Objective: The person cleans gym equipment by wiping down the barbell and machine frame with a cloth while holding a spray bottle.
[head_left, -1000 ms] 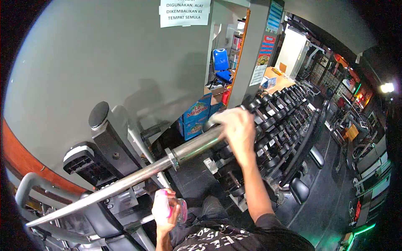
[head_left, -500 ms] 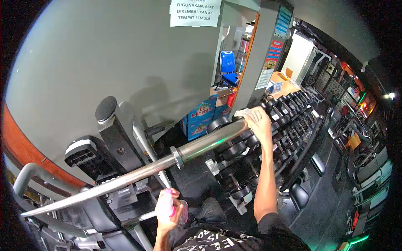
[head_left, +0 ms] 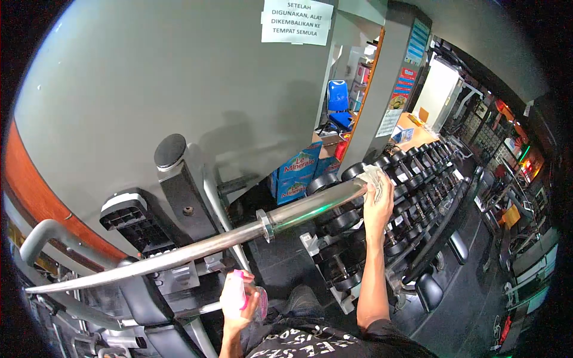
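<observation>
A long metal barbell point(head_left: 239, 237) runs across the view, its thick sleeve pointing to the right. At the sleeve's end, my right hand point(head_left: 378, 206) is closed on a pale crumpled cloth point(head_left: 374, 178), which touches the bar's end. Below the bar, my left hand point(head_left: 234, 313) is wrapped round a spray bottle point(head_left: 261, 303) with a pink and white head and a clear pinkish body. The bottle is apart from the barbell, and part of it is hidden by my fingers.
A rack of dumbbells point(head_left: 343, 271) stands to the right, with a black bench pad point(head_left: 428, 292) beside it. Blue cartons point(head_left: 295, 173) sit by the grey wall point(head_left: 149, 77). Gym machine parts point(head_left: 185, 206) and a padded seat point(head_left: 145, 298) lie behind and under the bar on the left.
My right hand has turned with the cloth at the bar's end, its fingers now pointing more upward. The view has shifted slightly. My left hand keeps its hold on the spray bottle.
</observation>
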